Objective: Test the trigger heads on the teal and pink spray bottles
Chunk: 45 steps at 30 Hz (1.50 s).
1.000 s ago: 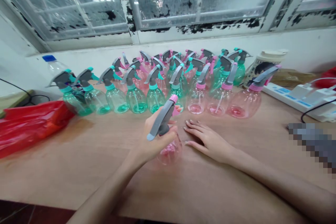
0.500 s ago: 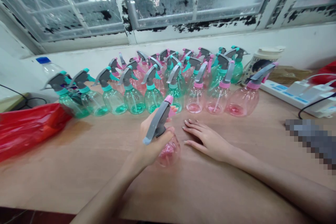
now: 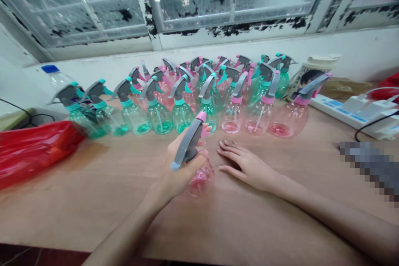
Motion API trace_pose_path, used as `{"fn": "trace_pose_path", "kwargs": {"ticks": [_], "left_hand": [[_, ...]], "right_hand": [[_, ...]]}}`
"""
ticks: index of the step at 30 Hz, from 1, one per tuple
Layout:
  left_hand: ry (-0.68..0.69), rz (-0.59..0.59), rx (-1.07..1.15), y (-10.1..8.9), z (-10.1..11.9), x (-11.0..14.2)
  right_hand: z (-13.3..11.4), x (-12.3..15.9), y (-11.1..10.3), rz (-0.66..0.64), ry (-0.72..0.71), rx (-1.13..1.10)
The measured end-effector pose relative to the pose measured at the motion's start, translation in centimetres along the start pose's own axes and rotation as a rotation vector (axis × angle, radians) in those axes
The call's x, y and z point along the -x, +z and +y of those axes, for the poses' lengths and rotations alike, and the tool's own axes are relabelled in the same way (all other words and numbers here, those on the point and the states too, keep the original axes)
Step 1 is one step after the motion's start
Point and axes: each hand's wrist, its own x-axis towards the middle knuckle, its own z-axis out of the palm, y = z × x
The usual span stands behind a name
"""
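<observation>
My left hand [image 3: 181,170] is wrapped round the neck of a pink spray bottle [image 3: 202,181], which stands on the wooden table [image 3: 249,224]. Its grey trigger head has a pink nozzle pointing away from me, and my fingers partly hide the trigger. To its right, my right hand [image 3: 246,162] lies flat on the table, fingers apart, touching no bottle. Beyond both hands runs a front row of spray bottles: green ones [image 3: 162,122] at left and middle, pink ones [image 3: 282,124] at right. More pink and green bottles crowd behind them.
A red plastic bag [image 3: 37,149] lies at the left, near a clear bottle with a blue cap [image 3: 51,70]. On the right are a white power strip [image 3: 346,116] with plugs, a printed cup [image 3: 311,72] and a blurred-out dark object [image 3: 370,166]. A window wall stands behind.
Almost nothing differs. The view has shifted very slightly; both hands and the held spray bottle keep their places.
</observation>
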Motion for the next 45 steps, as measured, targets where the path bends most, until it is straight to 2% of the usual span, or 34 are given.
{"fn": "trace_pose_path", "kwargs": {"ticks": [14, 23, 31, 37, 45], "left_hand": [[-0.034, 0.016, -0.017, 0.09, 0.28, 0.06], [0.003, 0.036, -0.031, 0.30, 0.37, -0.08], [-0.013, 0.060, -0.118, 0.23, 0.40, 0.01], [0.088, 0.004, -0.143, -0.36, 0.43, -0.29], [-0.014, -0.002, -0.070, -0.10, 0.57, -0.20]], "right_hand": [[-0.01, 0.07, 0.03, 0.028, -0.001, -0.036], [0.05, 0.05, 0.03, 0.013, -0.003, -0.019], [0.01, 0.08, 0.08, 0.028, 0.005, -0.031], [0.00, 0.04, 0.03, 0.010, 0.000, -0.013], [-0.11, 0.01, -0.05, 0.007, 0.003, -0.008]]}}
